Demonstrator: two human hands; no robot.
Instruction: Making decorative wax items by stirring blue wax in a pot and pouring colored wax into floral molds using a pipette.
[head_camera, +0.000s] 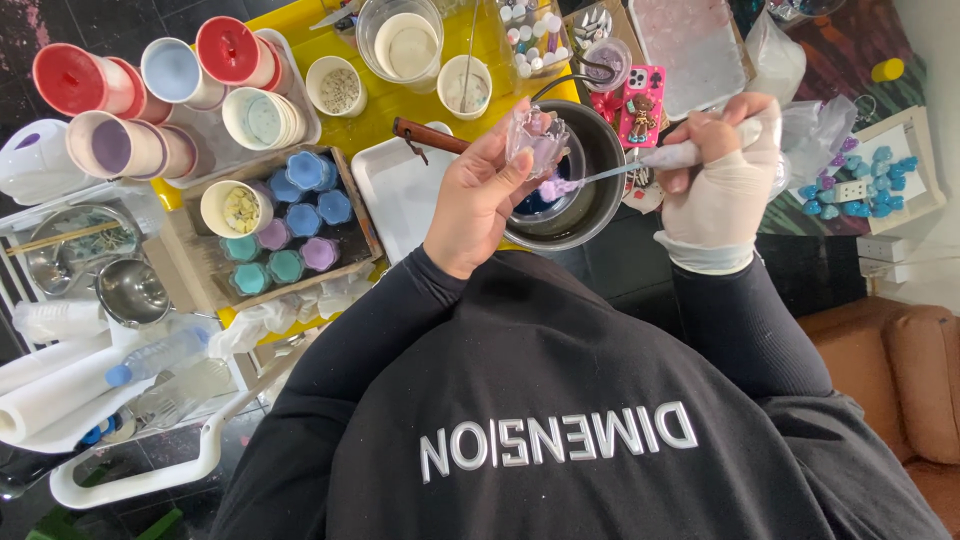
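Observation:
My left hand (478, 198) is bare and holds a small clear glass cup (537, 138) tilted over a dark metal pot (588, 190). My right hand (722, 190) wears a white glove and grips a thin white-handled tool (640, 163). The tool's tip reaches toward the cup, where a lump of purple wax (556, 187) hangs at the pot's rim. Dark blue liquid shows inside the pot. A wooden handle (428, 135) sticks out from the pot to the left.
A white tray (396, 185) lies left of the pot on the yellow table (370, 120). A wooden box (352, 200) holds several small coloured candles. Red, blue and cream tubs (150, 100) stand at the far left. Blue and purple wax shapes (860, 180) lie right.

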